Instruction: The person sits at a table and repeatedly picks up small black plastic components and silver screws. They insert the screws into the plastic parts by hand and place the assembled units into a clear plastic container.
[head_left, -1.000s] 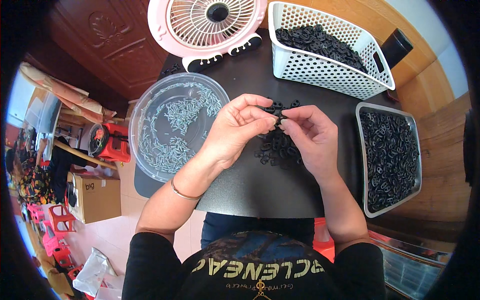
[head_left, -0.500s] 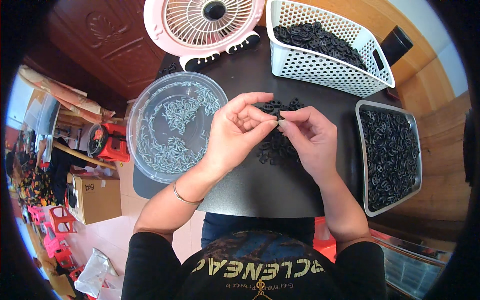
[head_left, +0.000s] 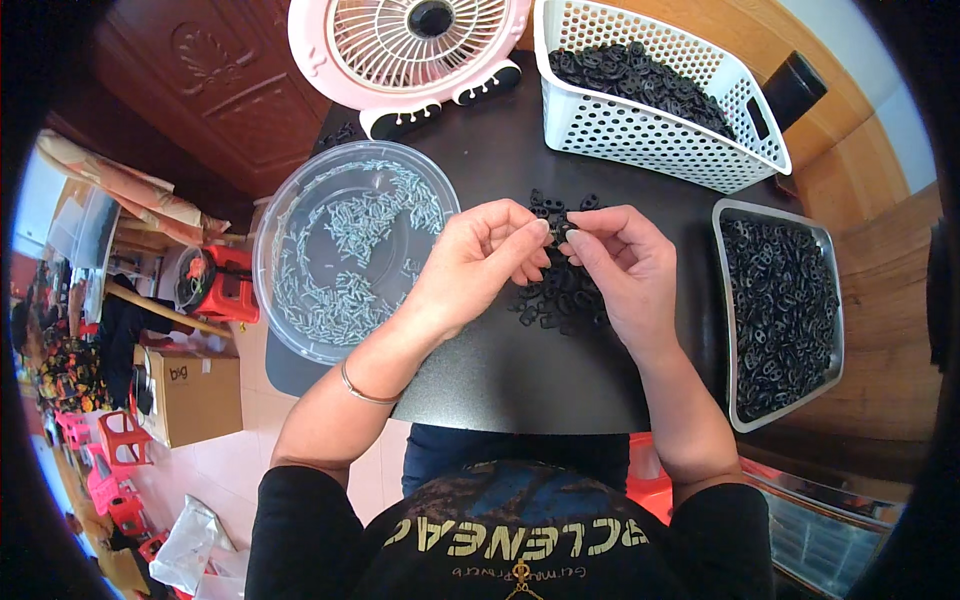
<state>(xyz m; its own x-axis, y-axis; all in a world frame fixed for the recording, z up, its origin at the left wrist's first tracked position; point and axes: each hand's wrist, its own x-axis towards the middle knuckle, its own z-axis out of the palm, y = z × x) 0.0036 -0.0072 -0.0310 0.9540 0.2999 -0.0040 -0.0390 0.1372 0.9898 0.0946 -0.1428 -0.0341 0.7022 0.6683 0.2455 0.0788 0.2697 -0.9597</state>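
Above the dark table, my left hand point(head_left: 482, 258) is closed in a pinch, thumb against forefinger; anything held there is too small to make out. Close to its fingertips, my right hand point(head_left: 628, 265) pinches a small black plastic piece point(head_left: 567, 226) between thumb and forefinger. Below both hands lies a loose pile of black plastic pieces point(head_left: 562, 300), partly hidden by my fingers. To the left stands a round clear tub point(head_left: 268, 215) with many small silvery screw-like pins point(head_left: 362, 228) spread over its bottom.
A pink fan point(head_left: 318, 60) stands at the back left. The white perforated basket point(head_left: 640, 145) at the back right and the metal-rimmed tray point(head_left: 733, 330) at the right both hold many black pieces. A dark cylinder point(head_left: 793, 90) is behind the basket. The table's front edge is near my body.
My left hand has lowered slightly, its fingers curling in closer to the thumb. The fingertips of both hands have drawn a little apart, and the black piece now shows in my right hand.
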